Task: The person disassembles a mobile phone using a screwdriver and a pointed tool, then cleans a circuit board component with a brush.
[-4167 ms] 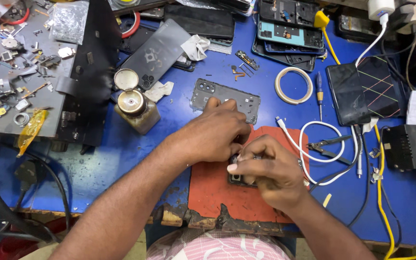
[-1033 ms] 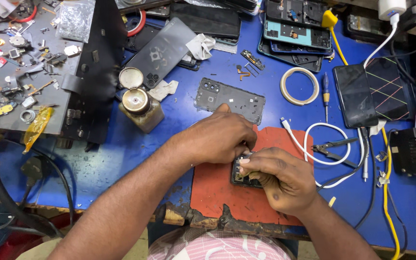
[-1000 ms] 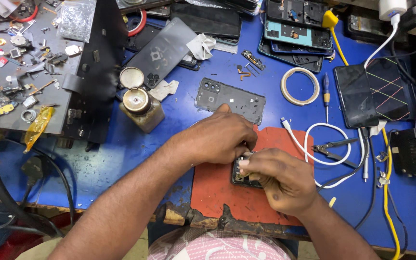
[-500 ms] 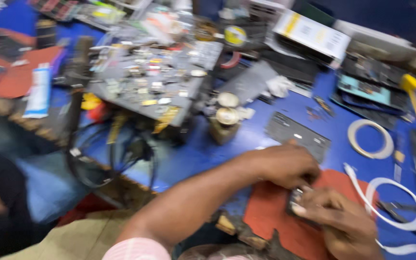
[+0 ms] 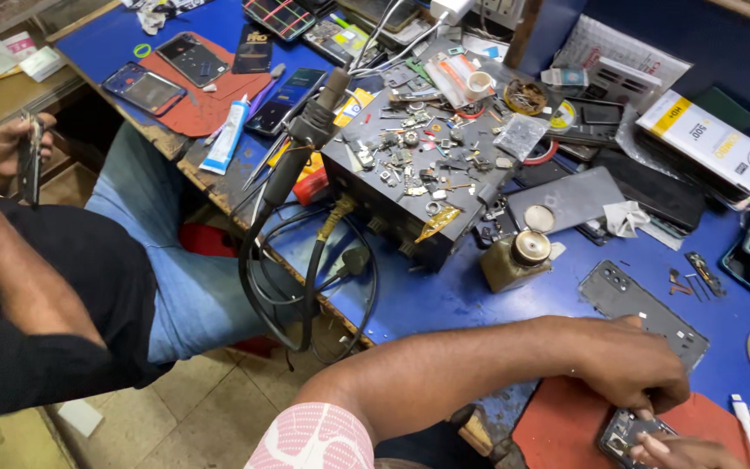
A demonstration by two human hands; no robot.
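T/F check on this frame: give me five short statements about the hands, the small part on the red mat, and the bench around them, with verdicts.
1. The left hand rests on a small dark device lying on the red mat. True.
2. The right hand is fully in view. False: only part of it shows at the bottom edge.
3. The small glass bottle stands on the blue bench beside the black box strewn with small parts. True.
4. A co-worker's hand at the left is empty. False: it holds a thin dark phone part.
5. The white tube stands upright. False: it lies flat by the other red mat.
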